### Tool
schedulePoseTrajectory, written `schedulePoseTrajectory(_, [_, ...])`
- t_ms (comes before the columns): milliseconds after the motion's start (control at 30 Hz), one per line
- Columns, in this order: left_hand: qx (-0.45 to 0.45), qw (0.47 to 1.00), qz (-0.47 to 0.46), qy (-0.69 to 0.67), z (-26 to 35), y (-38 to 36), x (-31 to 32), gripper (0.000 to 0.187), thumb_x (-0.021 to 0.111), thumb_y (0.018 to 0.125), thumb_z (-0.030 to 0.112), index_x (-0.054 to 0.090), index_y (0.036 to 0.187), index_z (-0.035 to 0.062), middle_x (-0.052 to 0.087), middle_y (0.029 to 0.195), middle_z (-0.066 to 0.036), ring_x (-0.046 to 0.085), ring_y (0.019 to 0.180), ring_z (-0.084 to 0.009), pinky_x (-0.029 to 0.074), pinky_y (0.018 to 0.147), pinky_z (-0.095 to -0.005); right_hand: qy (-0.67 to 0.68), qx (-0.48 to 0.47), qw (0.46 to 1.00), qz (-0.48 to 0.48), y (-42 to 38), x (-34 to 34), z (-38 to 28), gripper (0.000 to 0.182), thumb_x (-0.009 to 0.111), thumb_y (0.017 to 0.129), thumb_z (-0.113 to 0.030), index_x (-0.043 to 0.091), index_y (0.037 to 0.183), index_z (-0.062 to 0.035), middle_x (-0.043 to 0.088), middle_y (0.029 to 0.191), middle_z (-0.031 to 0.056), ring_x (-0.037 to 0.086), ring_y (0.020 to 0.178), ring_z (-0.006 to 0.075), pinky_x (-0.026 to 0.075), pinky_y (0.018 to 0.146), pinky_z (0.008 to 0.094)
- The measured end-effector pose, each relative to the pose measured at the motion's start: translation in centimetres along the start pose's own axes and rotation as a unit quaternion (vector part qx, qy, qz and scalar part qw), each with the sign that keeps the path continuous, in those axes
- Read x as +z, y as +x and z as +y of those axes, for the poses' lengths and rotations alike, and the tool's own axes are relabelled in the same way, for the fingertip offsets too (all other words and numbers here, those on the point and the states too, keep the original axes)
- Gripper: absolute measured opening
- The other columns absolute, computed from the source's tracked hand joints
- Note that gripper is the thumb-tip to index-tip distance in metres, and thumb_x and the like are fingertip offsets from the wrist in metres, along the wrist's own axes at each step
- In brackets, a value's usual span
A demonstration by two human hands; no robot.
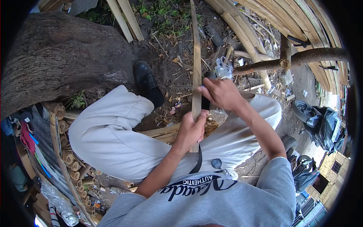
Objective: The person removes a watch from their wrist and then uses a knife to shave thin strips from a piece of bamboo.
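Observation:
A long, flat bamboo strip [196, 68] runs from my lap away toward the top of the head view. My left hand [190, 130] is closed around its near part, just above the end resting by my waist. Farther up, my right hand [223, 92] is closed beside the strip's right edge. From that hand a thin grey knife blade [183, 87] appears to cross the strip and show on its left side; the handle is mostly hidden by my fingers.
A thick tree trunk [64, 64] lies left. Bamboo poles [73, 162] are stacked at lower left, and long bamboo slats [287, 19] at upper right. A branch [302, 58] juts in from the right. Motorcycles [321, 125] stand beyond. Litter and chips cover the ground.

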State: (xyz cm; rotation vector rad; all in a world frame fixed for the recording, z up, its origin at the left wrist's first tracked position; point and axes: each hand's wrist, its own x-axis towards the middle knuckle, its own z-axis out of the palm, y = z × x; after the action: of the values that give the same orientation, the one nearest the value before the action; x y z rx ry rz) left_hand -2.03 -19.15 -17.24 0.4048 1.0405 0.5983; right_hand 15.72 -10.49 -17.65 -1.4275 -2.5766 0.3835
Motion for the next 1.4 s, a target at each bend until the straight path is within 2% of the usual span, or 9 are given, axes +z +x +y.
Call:
schedulePoseTrajectory(200, [0.011, 0.997, -0.036, 0.065, -0.3, 0.1, -0.4, 0.016, 0.055, 0.103, 0.018, 0.052, 0.095, 0.0047, 0.045, 0.061, 0.001, 0.039, 0.04, -0.0058, 0.034, 0.035, -0.0255, 0.028, 0.005, 0.999, -0.043, -3.9, -0.2, -3.3, 0.035, 0.057, 0.101, -0.037, 0.052, 0.083, -0.007, 0.059, 0.066, 0.0112, 0.062, 0.056, 0.0341, 0.047, 0.049, 0.0434])
schedulePoseTrajectory(467, [0.028, 0.994, 0.011, 0.103, -1.5, 0.5, -0.6, 0.019, 0.055, 0.102, 0.013, 0.056, 0.113, -0.0034, 0.049, 0.067, 0.0, 0.041, 0.039, -0.0067, 0.034, 0.033, -0.0258, -0.045, -0.037, 0.998, -0.011, -2.4, 3.4, 1.2, 0.038, 0.054, 0.102, -0.042, 0.053, 0.084, -0.0092, 0.06, 0.063, 0.0083, 0.063, 0.05, 0.0311, 0.05, 0.043, 0.0412])
schedulePoseTrajectory(600, [0.036, 0.994, 0.007, 0.1, -1.1, 0.1, -0.3, 0.023, 0.056, 0.102, 0.013, 0.056, 0.115, -0.0057, 0.049, 0.067, 0.0, 0.041, 0.039, -0.0064, 0.034, 0.033, -0.0259, -0.154, 0.116, 0.978, -0.077, 2.9, 4.7, 9.1, 0.041, 0.045, 0.106, -0.045, 0.056, 0.092, -0.008, 0.065, 0.068, 0.013, 0.068, 0.058, 0.0333, 0.053, 0.048, 0.044])
schedulePoseTrajectory(733, [0.025, 0.998, -0.007, 0.059, -0.1, 0.0, -0.5, 0.024, 0.056, 0.102, 0.015, 0.056, 0.114, -0.0055, 0.047, 0.064, 0.0, 0.038, 0.039, -0.0061, 0.033, 0.034, -0.0254, -0.087, 0.102, 0.991, -0.002, 6.3, 5.6, 16.5, 0.048, 0.037, 0.107, -0.048, 0.057, 0.099, -0.0057, 0.068, 0.072, 0.0203, 0.068, 0.067, 0.0431, 0.054, 0.056, 0.0525])
schedulePoseTrajectory(833, [0.012, 0.999, -0.017, 0.027, 1.1, -0.5, -0.9, 0.024, 0.058, 0.102, 0.018, 0.058, 0.112, -0.0043, 0.047, 0.061, 0.001, 0.04, 0.039, -0.0064, 0.033, 0.034, -0.0258, -0.037, 0.105, 0.994, -0.002, 6.6, 4.6, 15.4, 0.047, 0.037, 0.107, -0.048, 0.058, 0.104, -0.0053, 0.065, 0.069, 0.0248, 0.066, 0.071, 0.0473, 0.054, 0.06, 0.0552])
schedulePoseTrajectory(933, [0.013, 1.0, -0.018, 0.019, 0.6, -0.4, -0.5, 0.025, 0.059, 0.102, 0.02, 0.06, 0.109, -0.0037, 0.046, 0.057, 0.001, 0.043, 0.039, -0.0072, 0.034, 0.034, -0.0266, -0.099, 0.146, 0.984, 0.007, 4.3, 3.5, 10.7, 0.043, 0.042, 0.107, -0.045, 0.058, 0.102, -0.0048, 0.063, 0.061, 0.0201, 0.065, 0.061, 0.0453, 0.052, 0.052, 0.0536])
schedulePoseTrajectory(1100, [0.028, 0.998, -0.009, 0.056, -0.3, 0.2, -0.3, 0.024, 0.059, 0.102, 0.018, 0.061, 0.108, -0.0041, 0.049, 0.054, 0.0, 0.045, 0.038, -0.009, 0.034, 0.035, -0.0285, 0.007, 0.064, 0.998, 0.02, -1.7, 0.5, 0.5, 0.034, 0.055, 0.103, -0.037, 0.054, 0.087, -0.0068, 0.062, 0.066, 0.0146, 0.063, 0.054, 0.0384, 0.048, 0.047, 0.0474])
schedulePoseTrajectory(1167, [0.041, 0.996, -0.023, 0.07, -0.4, 0.4, -0.5, 0.022, 0.06, 0.101, 0.018, 0.061, 0.107, -0.0039, 0.05, 0.055, 0.0, 0.045, 0.039, -0.0088, 0.034, 0.036, -0.0287, 0.043, -0.046, 0.997, -0.047, -3.2, -0.6, -1.6, 0.031, 0.054, 0.103, -0.033, 0.052, 0.087, -0.0067, 0.059, 0.064, 0.0136, 0.059, 0.055, 0.0374, 0.046, 0.049, 0.0458])
schedulePoseTrajectory(1400, [0.121, 0.981, 0.029, 0.152, -3.6, 1.4, -0.4, 0.018, 0.065, 0.097, 0.014, 0.063, 0.103, -0.0032, 0.054, 0.065, 0.0, 0.043, 0.043, -0.0069, 0.034, 0.039, -0.0291, -0.043, 0.063, 0.997, -0.015, -1.1, 5.1, 6.4, 0.037, 0.051, 0.104, -0.04, 0.056, 0.089, -0.0065, 0.065, 0.066, 0.0154, 0.066, 0.058, 0.0374, 0.052, 0.051, 0.0463])
